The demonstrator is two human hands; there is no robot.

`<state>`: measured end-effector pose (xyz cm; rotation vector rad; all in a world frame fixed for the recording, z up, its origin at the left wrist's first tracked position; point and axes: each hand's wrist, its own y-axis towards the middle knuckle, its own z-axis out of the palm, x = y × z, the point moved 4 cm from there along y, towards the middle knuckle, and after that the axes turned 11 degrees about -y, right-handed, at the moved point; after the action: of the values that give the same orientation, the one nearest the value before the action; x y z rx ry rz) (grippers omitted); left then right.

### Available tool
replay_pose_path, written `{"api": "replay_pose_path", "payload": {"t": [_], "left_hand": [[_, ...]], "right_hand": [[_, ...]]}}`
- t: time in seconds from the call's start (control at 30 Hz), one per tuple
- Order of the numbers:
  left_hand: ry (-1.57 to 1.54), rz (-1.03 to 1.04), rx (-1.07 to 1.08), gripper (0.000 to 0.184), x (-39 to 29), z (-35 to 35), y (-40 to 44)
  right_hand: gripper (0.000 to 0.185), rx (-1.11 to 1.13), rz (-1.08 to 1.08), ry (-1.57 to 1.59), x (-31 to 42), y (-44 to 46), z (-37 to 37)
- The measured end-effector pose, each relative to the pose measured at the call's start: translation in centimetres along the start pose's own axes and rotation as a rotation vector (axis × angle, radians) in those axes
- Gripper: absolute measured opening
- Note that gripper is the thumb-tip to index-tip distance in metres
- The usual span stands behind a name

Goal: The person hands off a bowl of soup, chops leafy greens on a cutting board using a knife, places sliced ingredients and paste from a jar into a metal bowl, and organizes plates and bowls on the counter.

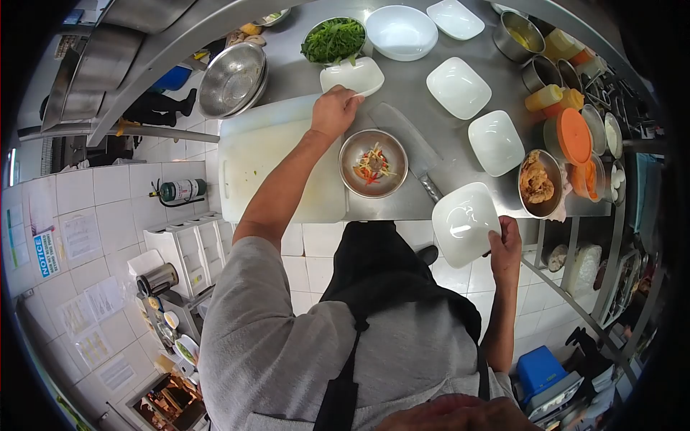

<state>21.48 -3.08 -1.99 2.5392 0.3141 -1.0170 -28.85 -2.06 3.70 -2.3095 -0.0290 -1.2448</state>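
My left hand point(336, 113) reaches across the cutting board point(277, 172), its fingers closed on the near rim of a small white bowl point(352, 76). My right hand point(507, 248) grips the edge of a white square bowl point(466, 224), held at the counter's front edge. Between my hands a metal bowl point(347, 147) contains thin red and pale yellow strips with something brownish. To its right lies a large knife point(407, 136), its handle pointing toward me and running close to the bowl in my right hand.
Leafy greens point(334, 39) fill a container behind the left bowl. Stacked metal bowls point(231, 79) stand at the left. White square bowls point(460, 87) and a round white bowl point(401, 32) spread rightward. Fried food point(537, 179), squeeze bottles point(544, 98) and an orange lid point(573, 136) crowd the right.
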Motion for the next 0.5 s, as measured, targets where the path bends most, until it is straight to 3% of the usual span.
{"api": "replay_pose_path", "payload": {"t": [0.4,0.5], "left_hand": [[0.158,-0.139,0.038,0.023,4.8,0.4,4.7],[0.226,-0.108,0.091,0.032,5.4,-0.2,4.7]], "right_hand": [[0.022,-0.024,0.039,-0.005,-1.4,-0.3,0.0],[0.022,-0.026,0.025,-0.017,-1.3,-0.3,0.3]]}}
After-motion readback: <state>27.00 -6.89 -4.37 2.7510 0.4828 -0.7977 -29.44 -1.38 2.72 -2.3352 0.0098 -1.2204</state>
